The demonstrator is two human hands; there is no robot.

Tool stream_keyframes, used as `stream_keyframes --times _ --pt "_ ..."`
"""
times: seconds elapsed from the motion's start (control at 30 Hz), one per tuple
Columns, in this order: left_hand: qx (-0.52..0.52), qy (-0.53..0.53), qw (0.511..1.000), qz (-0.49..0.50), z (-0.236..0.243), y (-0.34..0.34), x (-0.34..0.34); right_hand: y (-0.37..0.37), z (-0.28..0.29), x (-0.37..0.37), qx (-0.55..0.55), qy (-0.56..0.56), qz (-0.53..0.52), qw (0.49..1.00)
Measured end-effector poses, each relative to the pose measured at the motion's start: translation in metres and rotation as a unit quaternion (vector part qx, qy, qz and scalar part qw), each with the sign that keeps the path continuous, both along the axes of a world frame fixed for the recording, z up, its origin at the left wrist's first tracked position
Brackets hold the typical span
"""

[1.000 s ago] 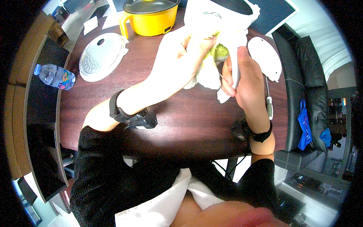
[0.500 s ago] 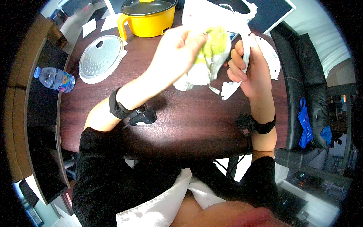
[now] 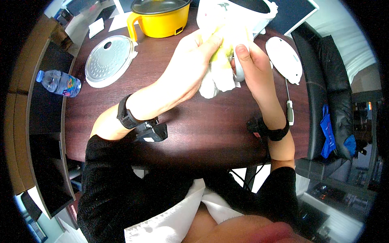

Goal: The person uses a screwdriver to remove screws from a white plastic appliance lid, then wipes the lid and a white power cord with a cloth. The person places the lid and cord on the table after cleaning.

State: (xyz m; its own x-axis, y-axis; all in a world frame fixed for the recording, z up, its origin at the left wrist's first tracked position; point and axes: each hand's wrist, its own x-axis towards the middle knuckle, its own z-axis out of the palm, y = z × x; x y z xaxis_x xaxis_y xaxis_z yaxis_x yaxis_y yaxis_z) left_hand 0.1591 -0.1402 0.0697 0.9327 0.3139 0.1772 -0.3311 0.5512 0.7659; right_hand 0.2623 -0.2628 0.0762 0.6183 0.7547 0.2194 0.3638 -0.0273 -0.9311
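My left hand is closed on a crumpled white and yellow-green cloth. Right beside it, my right hand grips a white curved plastic part, its thumb pointing up. The cloth and the plastic part meet between my two hands, above the table. Fingers and cloth hide most of the part. Just beyond my hands stands a white round appliance housing with a dark opening.
A yellow pot with a handle stands at the far left of the dark wooden table. Nearby lie a perforated grey lid, a white oval cover and a screwdriver. A water bottle lies beyond the left edge.
My right hand has moved left with the white plastic part, bringing it against the cloth. The oval cover and the screwdriver behind it have come into plain view.
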Motion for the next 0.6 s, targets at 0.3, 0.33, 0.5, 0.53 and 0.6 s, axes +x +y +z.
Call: stream_keyframes --times 0.3,0.33,0.5,0.53,0.6 --pt "0.246 0.000 0.969 -0.016 0.011 -0.003 -0.007 -0.010 0.015 0.004 -0.046 0.082 -0.105 0.990" --pt "0.259 0.004 0.965 -0.031 0.013 -0.002 -0.007 -0.011 0.018 0.006 -0.070 0.104 -0.134 0.983" --pt "0.301 0.027 0.950 -0.078 0.015 0.011 -0.004 -0.010 0.018 0.019 0.078 0.198 -0.116 0.970" --pt "0.308 0.022 0.950 -0.052 0.014 0.013 -0.002 -0.014 0.018 0.023 0.064 0.189 -0.075 0.977" --pt "0.384 0.022 0.923 0.014 0.009 0.022 0.004 -0.015 0.019 0.022 0.081 0.217 -0.027 0.973"
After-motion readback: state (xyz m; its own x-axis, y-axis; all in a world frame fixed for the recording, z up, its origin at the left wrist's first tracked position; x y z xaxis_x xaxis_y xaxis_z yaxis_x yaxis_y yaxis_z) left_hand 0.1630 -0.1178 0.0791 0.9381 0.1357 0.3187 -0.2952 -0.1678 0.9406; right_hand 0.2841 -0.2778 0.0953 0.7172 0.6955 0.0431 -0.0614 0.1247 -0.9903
